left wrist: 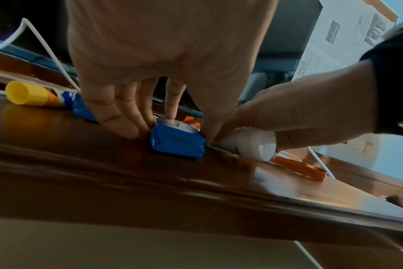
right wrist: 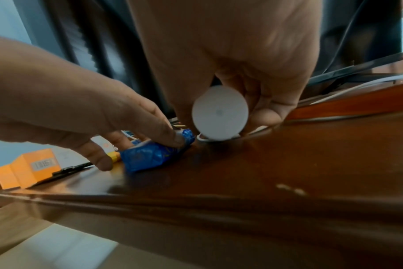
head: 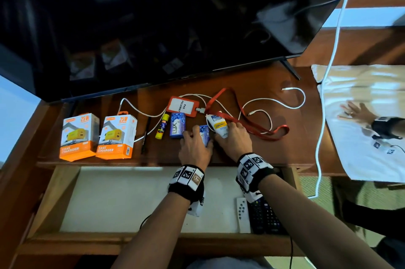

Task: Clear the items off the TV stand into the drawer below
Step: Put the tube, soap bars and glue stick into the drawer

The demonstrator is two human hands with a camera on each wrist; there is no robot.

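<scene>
A person is leaning over a dark wooden TV stand, seen from above, with both hands working side by side near its front edge. The left hand is curling its fingers and thumb around a small blue soap packet, which is still lying on the wood. The right hand is closing around a white lotion tube with a yellow label; the tube's round white cap is pointing toward the person, and the tube is lying just beside the packet.

To the left of the held packet, a second blue soap bar is lying next to a yellow glue stick. Farther left, a black pen and two orange and white fast charger boxes are standing near the edge. Behind the hands, an orange badge holder is lying flat, its red lanyard looping off to the right and crossing over the tube. White cables are winding across the surface. A large dark television is filling the back.

Below the front edge, the drawer is standing open, its pale lining showing. A white remote and a black remote are lying together at its right end.
</scene>
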